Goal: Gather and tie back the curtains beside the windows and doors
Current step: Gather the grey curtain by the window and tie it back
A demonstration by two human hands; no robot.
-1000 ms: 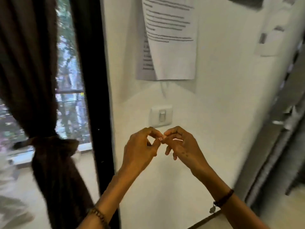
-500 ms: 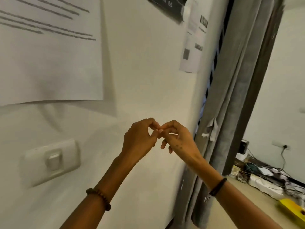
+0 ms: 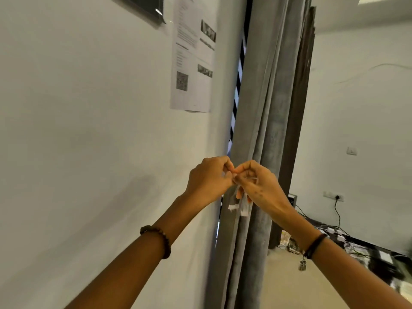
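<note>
A grey curtain (image 3: 263, 108) hangs in folds, bunched against the edge of the white wall. A frayed white cloth strip (image 3: 234, 207) dangles on it at hand height. My left hand (image 3: 207, 181) and my right hand (image 3: 258, 188) are raised in front of that spot, fingers curled, fingertips meeting. Between them they pinch a thin pale strand (image 3: 253, 179), mostly hidden by the fingers. Whether the hands touch the curtain itself I cannot tell.
A printed notice (image 3: 191, 63) is stuck on the wall left of the curtain. A dark brown door frame (image 3: 298, 108) stands just right of it. Cables and clutter (image 3: 334, 233) lie on the floor beyond, below a wall socket (image 3: 334, 196).
The view has swung right, away from the tied brown curtain and the light switch, to the grey curtain. My hands kept their fingertips pinched together and now sit in front of the grey curtain.
</note>
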